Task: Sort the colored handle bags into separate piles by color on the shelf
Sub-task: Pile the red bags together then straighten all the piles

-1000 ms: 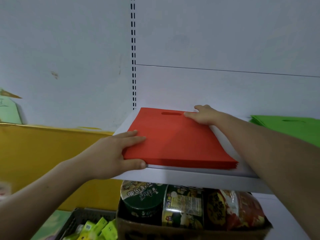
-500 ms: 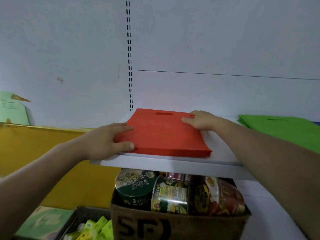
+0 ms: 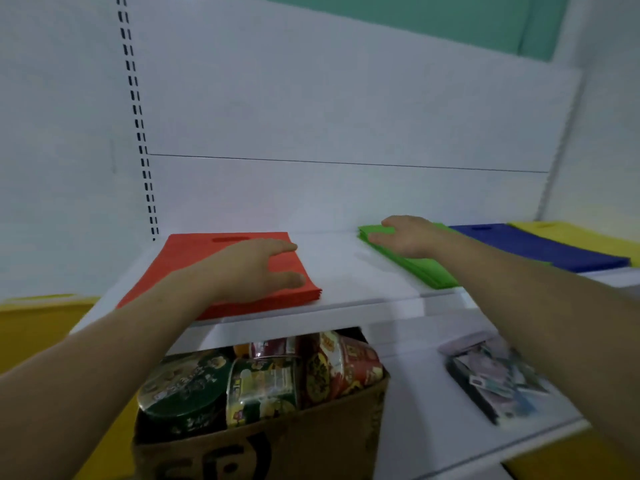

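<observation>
**Both hands flat on the sorted piles**

Your white shelf (image 3: 363, 299) carries four piles of handle bags side by side. Under it stands a cardboard box (image 3: 311, 441) packed with noodle cups (image 3: 263, 386). The red pile (image 3: 194, 268) lies at the left end, its front edge near the shelf lip. Apart from it, to the right, lie the green pile (image 3: 426, 268), the blue pile (image 3: 540, 247) just beside it, and the yellow pile (image 3: 571, 233) at the far right. Your left hand (image 3: 252, 268) rests on the red pile, grip apart, fingers straight. Your right hand (image 3: 412, 237) lies flat on the green pile's far corner, grip likewise apart.
</observation>
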Demonstrator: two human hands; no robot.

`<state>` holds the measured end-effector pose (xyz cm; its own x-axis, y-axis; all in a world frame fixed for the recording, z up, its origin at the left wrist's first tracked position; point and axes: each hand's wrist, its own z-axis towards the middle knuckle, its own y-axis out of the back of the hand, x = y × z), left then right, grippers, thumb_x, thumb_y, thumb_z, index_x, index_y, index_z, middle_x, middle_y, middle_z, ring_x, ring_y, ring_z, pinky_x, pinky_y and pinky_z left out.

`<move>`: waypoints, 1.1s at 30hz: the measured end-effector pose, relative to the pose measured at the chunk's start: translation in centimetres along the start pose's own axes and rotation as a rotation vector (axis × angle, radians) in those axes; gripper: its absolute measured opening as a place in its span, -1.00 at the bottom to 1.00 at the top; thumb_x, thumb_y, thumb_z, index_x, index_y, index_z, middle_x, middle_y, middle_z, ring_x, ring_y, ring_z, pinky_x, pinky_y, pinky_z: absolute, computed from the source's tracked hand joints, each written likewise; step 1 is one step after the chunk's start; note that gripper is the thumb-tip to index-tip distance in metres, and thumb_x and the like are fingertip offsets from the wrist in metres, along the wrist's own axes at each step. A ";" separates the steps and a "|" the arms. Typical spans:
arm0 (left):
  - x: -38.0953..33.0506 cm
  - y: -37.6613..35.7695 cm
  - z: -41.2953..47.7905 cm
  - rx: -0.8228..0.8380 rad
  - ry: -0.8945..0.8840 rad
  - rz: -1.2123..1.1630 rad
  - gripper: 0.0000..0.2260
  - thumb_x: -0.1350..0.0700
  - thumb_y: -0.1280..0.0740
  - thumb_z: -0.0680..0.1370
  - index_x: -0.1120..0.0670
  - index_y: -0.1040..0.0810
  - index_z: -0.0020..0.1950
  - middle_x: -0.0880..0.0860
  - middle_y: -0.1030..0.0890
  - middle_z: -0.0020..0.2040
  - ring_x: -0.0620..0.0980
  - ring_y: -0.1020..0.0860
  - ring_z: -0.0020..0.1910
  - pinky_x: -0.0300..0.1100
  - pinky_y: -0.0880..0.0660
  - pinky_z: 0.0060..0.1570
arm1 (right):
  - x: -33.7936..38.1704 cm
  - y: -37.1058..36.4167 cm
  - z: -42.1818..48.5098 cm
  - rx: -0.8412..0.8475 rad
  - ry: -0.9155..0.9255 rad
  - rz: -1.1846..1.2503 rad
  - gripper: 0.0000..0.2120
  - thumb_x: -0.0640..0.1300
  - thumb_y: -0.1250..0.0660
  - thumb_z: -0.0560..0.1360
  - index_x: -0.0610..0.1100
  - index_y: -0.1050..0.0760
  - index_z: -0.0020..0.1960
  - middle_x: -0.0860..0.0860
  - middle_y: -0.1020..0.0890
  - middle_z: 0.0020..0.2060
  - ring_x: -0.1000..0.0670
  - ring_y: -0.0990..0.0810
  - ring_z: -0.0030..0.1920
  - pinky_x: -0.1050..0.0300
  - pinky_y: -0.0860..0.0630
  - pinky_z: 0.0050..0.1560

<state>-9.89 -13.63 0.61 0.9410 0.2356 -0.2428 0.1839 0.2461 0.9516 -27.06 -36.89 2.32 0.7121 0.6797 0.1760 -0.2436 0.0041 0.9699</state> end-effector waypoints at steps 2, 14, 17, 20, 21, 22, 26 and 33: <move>-2.0 -0.8 0.9 0.004 -0.034 -0.040 -0.38 -0.27 -0.26 0.48 -0.13 -0.21 0.49 -0.08 -0.22 0.51 -0.03 -0.21 0.46 -0.12 -0.15 0.40 | -2.3 0.6 -1.3 -0.003 -0.048 -0.006 -0.34 0.24 -0.13 0.57 -0.14 -0.17 0.52 -0.07 -0.21 0.51 -0.09 -0.19 0.48 0.10 -0.14 0.42; -16.0 -7.7 7.2 -0.011 -0.092 -0.087 -0.36 -0.25 -0.29 0.48 -0.07 -0.21 0.50 -0.06 -0.22 0.51 -0.06 -0.19 0.47 -0.17 -0.12 0.41 | -17.1 2.4 -3.9 0.001 -0.106 0.001 -0.32 0.25 -0.15 0.55 -0.15 -0.21 0.50 -0.07 -0.26 0.49 -0.08 -0.25 0.46 0.09 -0.20 0.39; -19.5 -9.5 9.1 -0.025 -0.048 -0.086 -0.33 -0.27 -0.30 0.47 -0.06 -0.20 0.50 -0.05 -0.21 0.52 -0.05 -0.19 0.47 -0.17 -0.13 0.41 | -20.8 2.9 -3.3 0.020 -0.061 -0.015 -0.33 0.25 -0.15 0.55 -0.15 -0.21 0.50 -0.07 -0.27 0.48 -0.09 -0.26 0.45 0.08 -0.21 0.38; -21.8 -10.9 10.7 -0.043 -0.016 -0.063 -0.30 -0.27 -0.29 0.46 -0.03 -0.19 0.51 0.03 -0.16 0.54 -0.02 -0.13 0.50 -0.15 -0.07 0.44 | -23.6 3.0 -2.3 0.044 -0.027 -0.007 -0.33 0.25 -0.14 0.55 -0.14 -0.20 0.50 -0.07 -0.25 0.49 -0.09 -0.24 0.46 0.07 -0.20 0.39; -22.2 -11.2 11.2 -0.044 -0.001 -0.054 -0.29 -0.28 -0.28 0.46 -0.03 -0.18 0.52 0.06 -0.14 0.54 -0.01 -0.11 0.51 -0.15 -0.05 0.44 | -24.2 3.0 -1.9 0.056 -0.021 -0.003 -0.33 0.25 -0.14 0.55 -0.14 -0.20 0.50 -0.07 -0.25 0.49 -0.09 -0.23 0.46 0.06 -0.20 0.39; -22.5 -11.5 11.6 -0.043 0.016 -0.041 -0.29 -0.29 -0.28 0.46 -0.03 -0.18 0.52 0.08 -0.13 0.54 0.01 -0.10 0.51 -0.14 -0.04 0.45 | -24.6 3.0 -1.5 0.069 -0.015 -0.004 -0.33 0.25 -0.13 0.56 -0.14 -0.19 0.51 -0.07 -0.24 0.49 -0.10 -0.23 0.46 0.06 -0.20 0.38; -22.5 -12.0 12.9 -0.051 0.068 -0.013 -0.32 -0.28 -0.25 0.48 -0.04 -0.19 0.52 0.12 -0.13 0.54 0.04 -0.11 0.51 -0.14 -0.04 0.45 | -25.4 2.8 0.6 0.084 0.024 0.011 -0.34 0.24 -0.13 0.56 -0.14 -0.19 0.51 -0.07 -0.25 0.49 -0.10 -0.24 0.46 0.06 -0.21 0.38; -21.6 -13.4 14.4 -0.013 0.076 -0.004 -0.40 -0.26 -0.24 0.50 -0.05 -0.27 0.48 0.03 -0.22 0.51 -0.01 -0.23 0.46 -0.25 -0.12 0.37 | -26.2 2.2 5.7 0.122 0.048 -0.053 -0.33 0.24 -0.13 0.57 -0.14 -0.16 0.52 -0.07 -0.21 0.50 -0.10 -0.20 0.47 0.06 -0.18 0.40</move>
<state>-28.58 -35.54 -4.17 0.9158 0.3055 -0.2607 0.1834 0.2594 0.9482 -42.45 -58.89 0.84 0.6888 0.7151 0.1190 -0.1225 -0.0469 0.9914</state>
